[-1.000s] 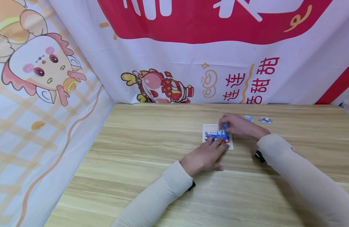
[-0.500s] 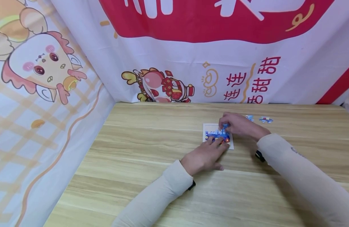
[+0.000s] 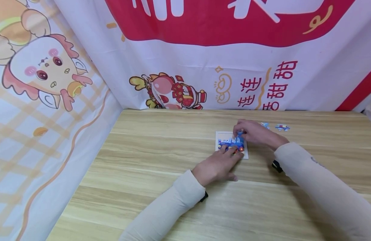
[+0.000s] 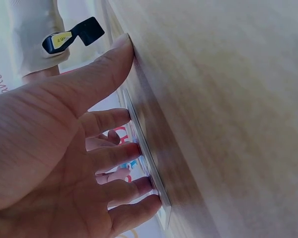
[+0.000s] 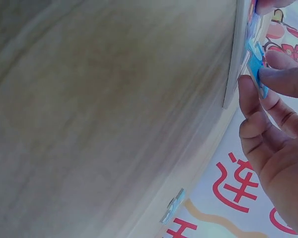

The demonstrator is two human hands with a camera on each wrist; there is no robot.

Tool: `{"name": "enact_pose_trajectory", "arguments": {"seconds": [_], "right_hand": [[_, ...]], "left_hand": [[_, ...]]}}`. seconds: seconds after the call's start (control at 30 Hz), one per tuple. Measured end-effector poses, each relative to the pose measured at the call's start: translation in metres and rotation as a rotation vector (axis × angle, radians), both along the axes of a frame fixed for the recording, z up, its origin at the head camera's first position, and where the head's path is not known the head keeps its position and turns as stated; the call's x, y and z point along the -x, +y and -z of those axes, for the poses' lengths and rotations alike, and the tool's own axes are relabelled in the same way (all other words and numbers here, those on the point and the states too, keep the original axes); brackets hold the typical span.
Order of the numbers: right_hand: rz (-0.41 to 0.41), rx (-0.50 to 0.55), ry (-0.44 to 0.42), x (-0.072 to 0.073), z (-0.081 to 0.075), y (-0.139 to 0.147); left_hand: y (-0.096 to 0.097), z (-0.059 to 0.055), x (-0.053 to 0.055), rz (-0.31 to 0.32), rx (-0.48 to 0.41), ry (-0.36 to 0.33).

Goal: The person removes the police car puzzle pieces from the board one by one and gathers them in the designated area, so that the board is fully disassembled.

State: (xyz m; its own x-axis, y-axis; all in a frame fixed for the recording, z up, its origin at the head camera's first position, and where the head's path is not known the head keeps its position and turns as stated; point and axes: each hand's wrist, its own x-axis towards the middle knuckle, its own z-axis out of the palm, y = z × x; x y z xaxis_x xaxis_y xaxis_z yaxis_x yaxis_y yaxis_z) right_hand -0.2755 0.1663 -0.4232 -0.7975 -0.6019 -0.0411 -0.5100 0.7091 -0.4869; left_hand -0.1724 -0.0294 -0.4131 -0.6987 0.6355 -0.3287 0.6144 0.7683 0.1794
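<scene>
A small jigsaw puzzle board (image 3: 217, 144) with a white border lies on the wooden table, showing a blue vehicle picture. My left hand (image 3: 217, 167) rests its spread fingertips on the lower part of that board, thumb out to the side on the table. In the left wrist view the fingers (image 4: 120, 156) are nearly straight along the board's edge. My right hand (image 3: 256, 132) pinches a blue puzzle piece (image 5: 257, 64) between thumb and fingers at the board's upper right corner. The piece stands tilted against the board in the right wrist view, partly covered by the fingers.
Two loose puzzle pieces lie beyond my right hand: one light blue piece (image 3: 265, 125) partly hidden by it, and another piece (image 3: 282, 127) farther right. A printed cloth (image 3: 179, 53) hangs along the table's back edge, another at the left.
Only a slight shift shows in the right fingers and the blue puzzle piece at the upper right corner. The left hand and the board stay in place.
</scene>
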Motion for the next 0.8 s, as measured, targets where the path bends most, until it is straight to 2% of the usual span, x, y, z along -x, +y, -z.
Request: {"name": "enact_pose_trajectory", "arguments": {"seconds": [0.2,0.47,0.8], "right_hand": [[0.018,0.075,-0.023,0.001,0.002,0.005],[0.121,0.116,-0.105,-0.002,-0.004,0.013],[0.145,0.122,-0.083,-0.004,-0.007,0.036]], "left_hand": [[0.0,0.0,0.0,-0.004,-0.005,-0.005],[0.0,-0.001,0.0,-0.006,-0.003,-0.004],[0.001,0.001,0.0,-0.001,0.005,0.002]]}}
